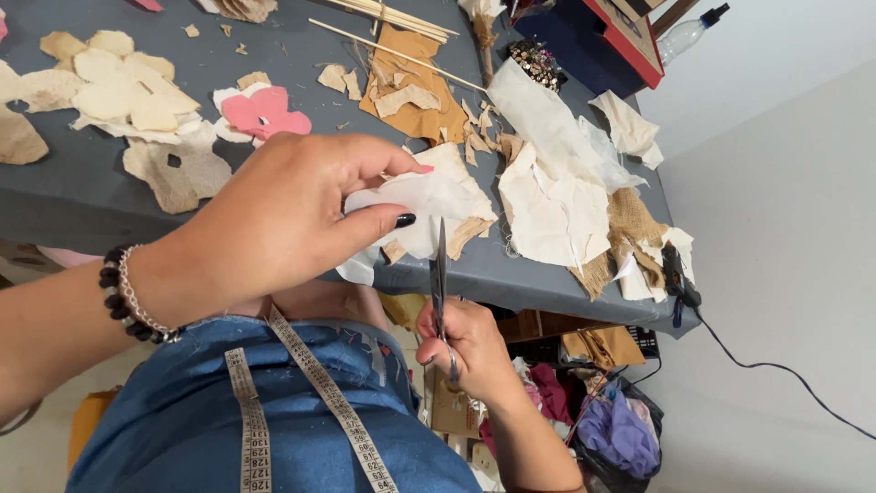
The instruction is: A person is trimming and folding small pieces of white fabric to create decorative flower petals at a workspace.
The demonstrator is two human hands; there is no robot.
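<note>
Pinching a thin white fabric scrap [429, 196] between thumb and fingers, left hand [283, 219] holds it just over the near edge of the grey cloth-covered table [82, 196]; most of the scrap sticks out past the fingertips. Right hand [465, 347], below that edge, is wrapped around the handles of steel scissors [439, 274], blades pointing up and meeting the scrap's lower edge. Pink cut-out [265, 111] and cream scraps [557, 196] lie farther in on the table.
</note>
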